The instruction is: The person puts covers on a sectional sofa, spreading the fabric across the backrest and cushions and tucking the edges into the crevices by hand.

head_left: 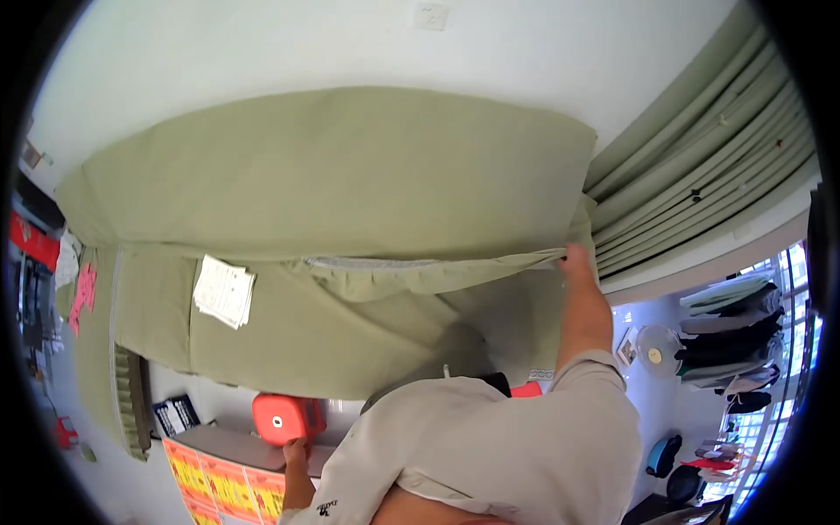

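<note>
A long green fabric sofa cover drapes over the backrest and seat in front of me. At the right end of the sofa, my right hand is closed on a gathered edge of this cover. From my fingers the lifted edge stretches left as a ruffled strip, and a greyish band shows along its fold. My left hand is low at the left, close to a red plastic stool. Its fingers look small and partly hidden, so their grip is unclear, as is any contact with the stool.
A stack of white papers lies on the left of the seat. Pink cloth rests at the far left end. Green curtains hang at the right. Below left are orange-yellow patterned boxes; a fan and hanging clothes are right.
</note>
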Motion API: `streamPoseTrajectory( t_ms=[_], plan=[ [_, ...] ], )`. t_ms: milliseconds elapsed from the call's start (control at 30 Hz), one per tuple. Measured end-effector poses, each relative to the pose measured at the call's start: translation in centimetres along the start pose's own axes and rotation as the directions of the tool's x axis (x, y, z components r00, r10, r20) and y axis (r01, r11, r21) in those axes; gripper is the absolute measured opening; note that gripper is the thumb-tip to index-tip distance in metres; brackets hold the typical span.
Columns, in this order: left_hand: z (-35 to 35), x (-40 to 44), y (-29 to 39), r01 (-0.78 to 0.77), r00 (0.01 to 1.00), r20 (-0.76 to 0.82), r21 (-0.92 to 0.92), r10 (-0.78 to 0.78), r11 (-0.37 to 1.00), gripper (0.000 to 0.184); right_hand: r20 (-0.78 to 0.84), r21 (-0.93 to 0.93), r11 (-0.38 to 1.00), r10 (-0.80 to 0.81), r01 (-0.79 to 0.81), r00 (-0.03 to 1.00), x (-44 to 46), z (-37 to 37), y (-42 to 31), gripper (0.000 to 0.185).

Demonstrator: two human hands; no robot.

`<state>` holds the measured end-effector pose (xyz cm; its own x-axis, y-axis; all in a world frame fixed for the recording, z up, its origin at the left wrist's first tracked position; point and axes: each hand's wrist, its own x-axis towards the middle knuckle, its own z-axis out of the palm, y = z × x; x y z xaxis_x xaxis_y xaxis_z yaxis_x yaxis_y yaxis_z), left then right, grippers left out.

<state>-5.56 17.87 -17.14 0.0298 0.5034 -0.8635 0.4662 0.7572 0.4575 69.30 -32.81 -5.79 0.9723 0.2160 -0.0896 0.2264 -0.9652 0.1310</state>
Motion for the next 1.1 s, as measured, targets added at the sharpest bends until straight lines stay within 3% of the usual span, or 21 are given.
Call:
streamPoseTrajectory(
  t_ms=[67, 167, 233, 267, 333, 400, 433, 500, 567, 700, 767, 867, 967, 1033, 1067, 1100],
  plan=[
    [1.7, 0.1, 0.2, -0.07, 0.995, -0.072, -0.096, 0.064, 0.993, 0.014, 0.217, -0.097, 0.994, 0.074, -0.054, 0.973, 2.5, 0.5, -0.8, 0.038],
    [5.3, -0.9, 1.0, -0.113, 0.993, -0.056, -0.147, 0.106, 0.983, 0.013, 0.372, -0.084, 0.992, 0.123, -0.098, 0.92, 6.8, 2.1, -0.4, 0.045],
    [7.9, -0.8, 2.3, -0.124, 0.991, 0.029, -0.078, 0.127, 0.989, 0.012, 0.389, 0.071, 0.959, 0.225, -0.273, 0.893, 10.6, 4.7, 0.8, 0.05],
    [10.2, -1.3, 4.1, -0.142, 0.99, -0.004, -0.064, 0.142, 0.988, 0.012, 0.382, 0.182, 0.896, 0.314, -0.404, 0.869, 13.2, 6.6, 2.0, 0.052],
    [14.9, -2.4, 8.0, -0.173, 0.983, -0.073, -0.022, 0.171, 0.985, 0.012, 0.238, 0.512, 0.674, 0.484, -0.533, 0.842, 18.9, 9.3, 3.8, 0.057],
    [18.6, -0.5, 12.1, -0.289, 0.957, -0.026, 0.003, 0.289, 0.957, 0.014, -0.047, 0.763, 0.567, 0.525, -0.309, 0.85, 20.0, -1.5, 0.6, 0.065],
    [20.6, 0.1, 13.7, -0.34, 0.94, -0.003, 0.016, 0.34, 0.94, 0.015, -0.286, 0.764, 0.64, 0.45, -0.082, 0.846, 21.8, -4.6, 0.2, 0.077],
    [25.8, -0.8, 17.3, -0.42, 0.907, 0.008, 0.086, 0.421, 0.904, 0.02, -0.544, 0.59, 0.802, 0.315, 0.087, 0.778, 26.8, -5.8, -0.4, 0.085],
    [30.5, -1.9, 19.7, -0.485, 0.875, 0.085, 0.158, 0.477, 0.86, 0.022, -0.505, 0.398, 0.917, 0.227, -0.008, 0.833, 29.0, -6.3, -2.1, 0.086],
    [36.6, -7.7, 19.2, -0.514, 0.855, 0.261, 0.308, 0.448, 0.801, 0.029, -0.584, 0.452, 0.89, 0.253, 0.051, 0.772, 32.8, -3.6, -2.6, 0.084],
    [35.4, -7.9, 16.8, -0.464, 0.878, 0.3, 0.349, 0.372, 0.814, 0.033, -0.633, 0.416, 0.902, 0.195, 0.117, 0.749, 33.2, -3.2, -2.1, 0.079],
    [31.0, -6.4, 12.1, -0.394, 0.916, 0.221, 0.355, 0.334, 0.848, 0.035, -0.798, 0.203, 0.942, 0.001, 0.266, 0.603, 34.4, -2.6, -0.4, 0.077],
    [26.2, -7.4, 8.8, -0.281, 0.958, 0.059, 0.369, 0.279, 0.886, 0.034, -0.648, 0.236, 0.966, 0.075, 0.106, 0.758, 32.9, -2.9, 0.3, 0.079],
    [22.3, -4.2, 4.7, -0.309, 0.948, 0.019, 0.284, 0.317, 0.908, 0.034, -0.585, 0.307, 0.95, 0.151, 0.046, 0.797, 31.9, 0.4, 1.7, 0.076],
    [20.4, -2.8, 2.8, -0.326, 0.942, 0.008, 0.254, 0.335, 0.911, 0.034, -0.42, 0.468, 0.883, 0.201, 0.022, 0.885, 30.4, 2.2, 1.8, 0.073],
    [19.3, -3.1, 1.9, -0.304, 0.948, -0.016, 0.242, 0.318, 0.921, 0.033, -0.248, 0.454, 0.891, 0.148, -0.02, 0.957, 28.5, 4.1, 2.2, 0.067]
  ],
)
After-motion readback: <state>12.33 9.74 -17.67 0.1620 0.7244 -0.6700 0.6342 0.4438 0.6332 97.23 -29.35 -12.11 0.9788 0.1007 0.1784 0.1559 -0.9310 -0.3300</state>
